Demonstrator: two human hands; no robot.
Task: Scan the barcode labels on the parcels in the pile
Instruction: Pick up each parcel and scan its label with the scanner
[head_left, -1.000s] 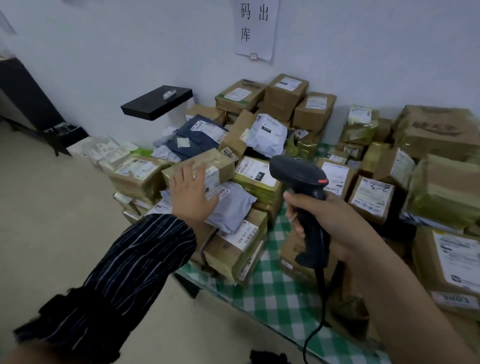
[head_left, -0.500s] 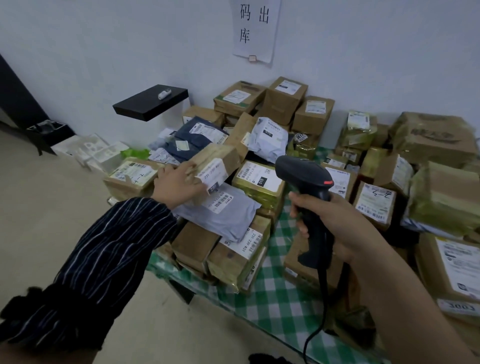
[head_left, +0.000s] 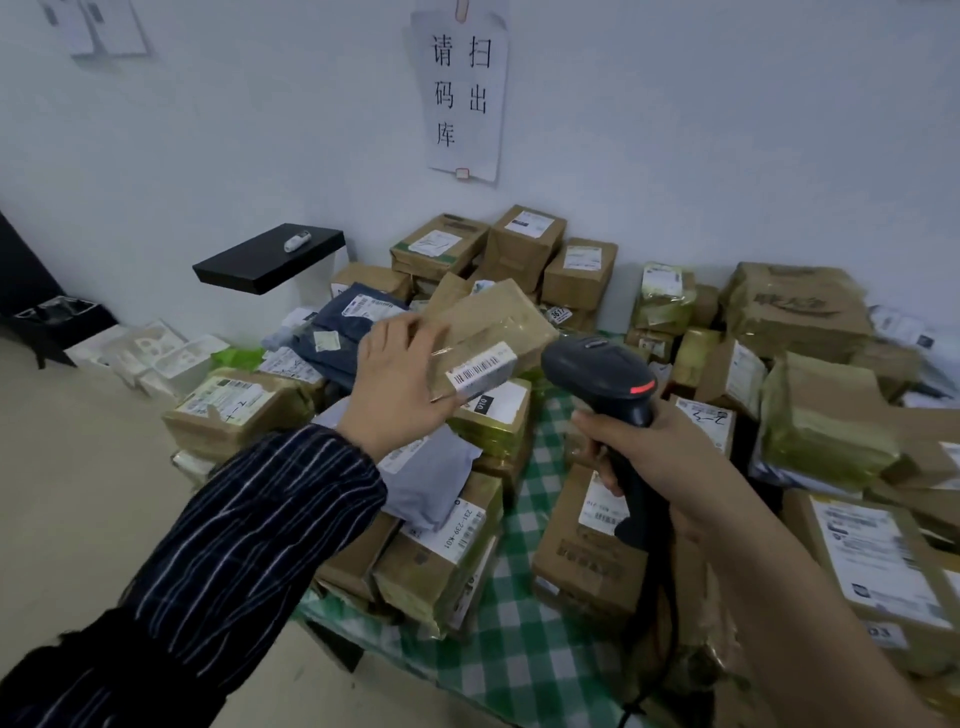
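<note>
- While I hold this small parcel (head_left: 493, 322) up off the pile (head_left: 587, 561), my left hand (head_left: 395, 384) has it by the left end, fingers spread across the taped top and thumb tucked underneath.
- The parcel hangs at about 10 o'clock from the scanner (head_left: 602, 374), just beside its nose.
- The barcode label (head_left: 480, 370) runs along the near lower edge, angled towards 4 o'clock, which looks square enough to the scanner.
- My right hand (head_left: 649, 447) is wrapped fully round the scanner's handle. I cannot tell whether a finger is pressing the trigger.
- I judge this one light and stiff: it's cardboard, and it stays level held from one end.
- That glossy tape looks slippery, so I'd pinch on the corners and bare card, with my thumb clear of the bars.
- The grey mailer bag (head_left: 431, 478) at 6 o'clock below my wrist looks soft and floppy. I reckon its label needs flattening before it reads.
</note>
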